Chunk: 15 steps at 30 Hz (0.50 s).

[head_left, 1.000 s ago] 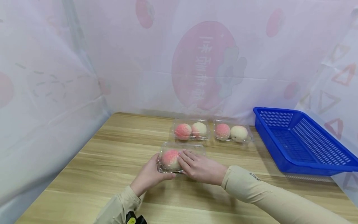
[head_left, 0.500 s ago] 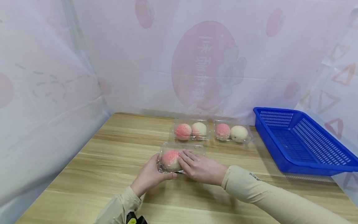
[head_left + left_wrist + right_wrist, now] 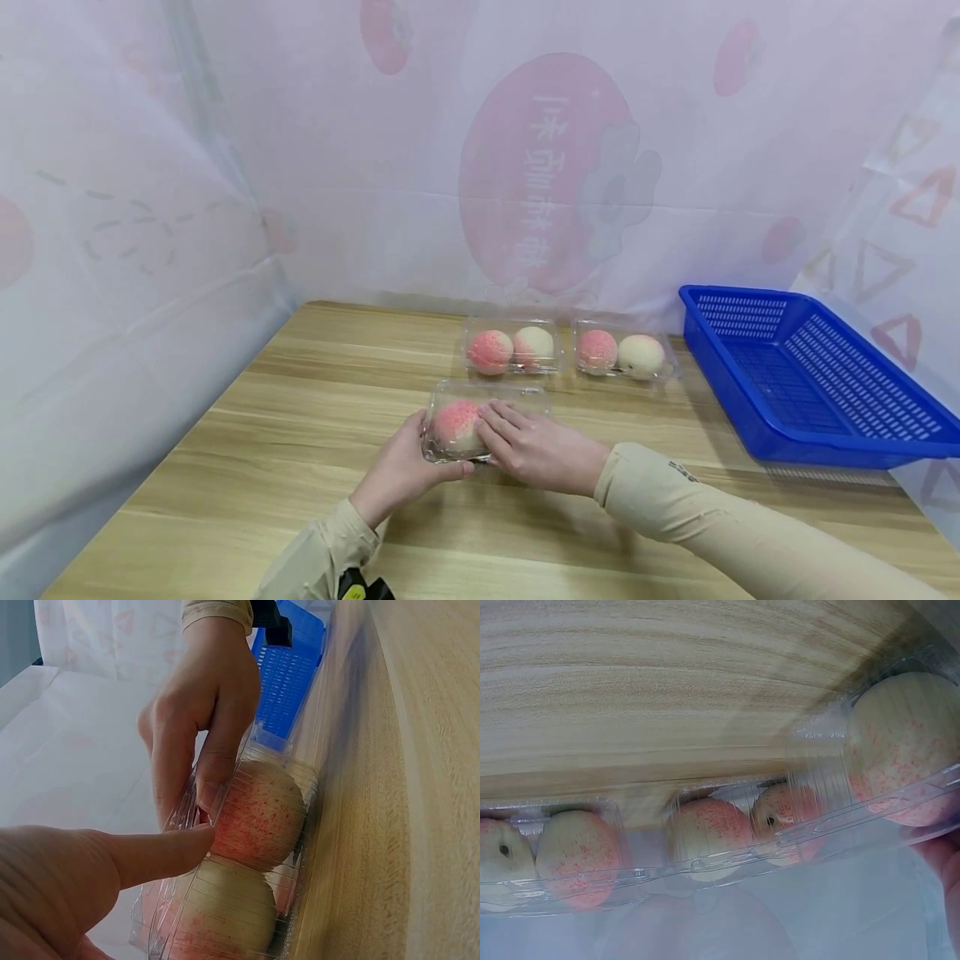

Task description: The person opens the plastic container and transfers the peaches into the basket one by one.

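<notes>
CAUTION: clear box [image 3: 487, 392] may buckle, bruising the peaches [image 3: 456, 425] inside.
I judge uneven pressure the likely cause: the left hand [image 3: 401, 475] has its fingers curled round one end; the right hand [image 3: 540, 450] lays extended fingers on the lid [image 3: 528, 393], grasping nothing. Box sits left of the blue basket [image 3: 832, 452]; lid latching I cannot tell.

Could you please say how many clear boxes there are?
3: the front box, in the left hand and under the right hand; the back left box; the back right box, beside the basket.
</notes>
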Tool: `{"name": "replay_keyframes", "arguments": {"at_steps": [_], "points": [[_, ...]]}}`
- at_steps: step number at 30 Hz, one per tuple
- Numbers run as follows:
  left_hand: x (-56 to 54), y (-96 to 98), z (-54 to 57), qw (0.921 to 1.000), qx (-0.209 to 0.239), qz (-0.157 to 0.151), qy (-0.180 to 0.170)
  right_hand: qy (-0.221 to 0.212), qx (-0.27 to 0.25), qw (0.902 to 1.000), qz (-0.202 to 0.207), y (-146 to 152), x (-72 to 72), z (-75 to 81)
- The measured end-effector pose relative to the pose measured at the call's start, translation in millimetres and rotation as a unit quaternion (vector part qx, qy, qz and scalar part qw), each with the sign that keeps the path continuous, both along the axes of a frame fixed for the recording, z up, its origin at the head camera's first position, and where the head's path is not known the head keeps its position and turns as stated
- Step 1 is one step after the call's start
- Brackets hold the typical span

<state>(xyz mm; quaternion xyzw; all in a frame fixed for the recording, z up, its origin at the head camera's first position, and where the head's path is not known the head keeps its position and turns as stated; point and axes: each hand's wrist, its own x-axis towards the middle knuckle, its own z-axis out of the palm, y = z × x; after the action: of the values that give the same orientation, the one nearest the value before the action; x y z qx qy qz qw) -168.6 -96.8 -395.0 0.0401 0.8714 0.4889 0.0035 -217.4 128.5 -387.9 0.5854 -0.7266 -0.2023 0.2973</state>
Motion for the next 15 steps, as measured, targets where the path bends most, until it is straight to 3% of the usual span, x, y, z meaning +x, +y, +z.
{"name": "replay_keyframes", "arguments": {"at_steps": [15], "points": [[1.0,2.5,0.6,0.9997,-0.023,0.005,0.002,-0.019,-0.008,0.9998,-0.004,-1.0,-0.2,0.6]]}}
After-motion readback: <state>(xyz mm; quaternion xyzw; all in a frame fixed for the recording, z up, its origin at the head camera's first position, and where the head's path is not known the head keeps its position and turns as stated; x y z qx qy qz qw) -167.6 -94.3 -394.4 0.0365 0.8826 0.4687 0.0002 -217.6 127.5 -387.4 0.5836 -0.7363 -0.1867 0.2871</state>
